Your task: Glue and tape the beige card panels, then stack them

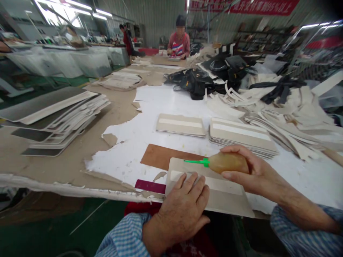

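Observation:
A beige panel [227, 198] with a pale strip across it lies at the near table edge. My left hand [184, 210] rests flat on its near left part, fingers stretched out. My right hand [254, 171] is closed round an amber squeeze bottle [227, 162] with a green nozzle [195, 161]. The bottle lies sideways just above the panel, its nozzle pointing left over the panel's far left corner. A brown sheet [163, 156] lies under the panel's far edge.
Two stacks of similar beige panels [180, 125] [241, 137] sit further back. A dark red strip [150, 186] lies left of the panel. Grey boards [53, 114] are stacked at left; loose cut pieces and black bags [198, 84] are piled at right. A person [179, 41] works at the far end.

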Demonstrator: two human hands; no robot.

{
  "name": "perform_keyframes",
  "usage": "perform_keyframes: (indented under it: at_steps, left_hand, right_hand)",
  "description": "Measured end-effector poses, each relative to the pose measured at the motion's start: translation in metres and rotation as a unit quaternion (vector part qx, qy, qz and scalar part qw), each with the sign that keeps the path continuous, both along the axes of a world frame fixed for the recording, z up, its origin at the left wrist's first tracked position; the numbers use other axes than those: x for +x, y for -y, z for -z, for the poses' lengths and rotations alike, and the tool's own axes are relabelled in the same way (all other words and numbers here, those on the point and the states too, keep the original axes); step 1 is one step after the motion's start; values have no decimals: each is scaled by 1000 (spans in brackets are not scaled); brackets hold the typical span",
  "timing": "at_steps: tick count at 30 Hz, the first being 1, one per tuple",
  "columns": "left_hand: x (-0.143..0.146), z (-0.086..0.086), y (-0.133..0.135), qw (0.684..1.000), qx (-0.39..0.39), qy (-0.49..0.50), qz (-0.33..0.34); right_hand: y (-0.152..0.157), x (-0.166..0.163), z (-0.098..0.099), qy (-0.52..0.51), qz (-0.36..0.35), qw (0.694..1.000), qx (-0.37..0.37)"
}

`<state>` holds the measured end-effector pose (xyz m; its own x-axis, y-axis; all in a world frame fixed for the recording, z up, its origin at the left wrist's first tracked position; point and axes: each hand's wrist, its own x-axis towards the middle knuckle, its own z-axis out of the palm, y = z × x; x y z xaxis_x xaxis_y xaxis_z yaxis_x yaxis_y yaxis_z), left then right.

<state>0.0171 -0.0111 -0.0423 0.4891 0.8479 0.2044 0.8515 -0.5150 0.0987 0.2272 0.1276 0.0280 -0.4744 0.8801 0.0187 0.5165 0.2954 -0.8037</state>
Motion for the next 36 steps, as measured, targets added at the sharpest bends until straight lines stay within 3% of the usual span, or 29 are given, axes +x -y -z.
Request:
perform_keyframes:
  at_steps: [10, 24, 36]
  left_hand:
    - [0, -4, 1, 1000, 5, -5, -5]
    - [-2, -3, 0, 1000, 1, -7, -2]
    - [-1, -2, 1, 1000, 3, -14, 0]
  right_hand:
    - [-1, -48, -7, 26, -83, 985, 148]
    - [-6, -69, -20, 78, -140, 969, 189]
    - [-7, -85, -38, 148, -120, 962, 197]
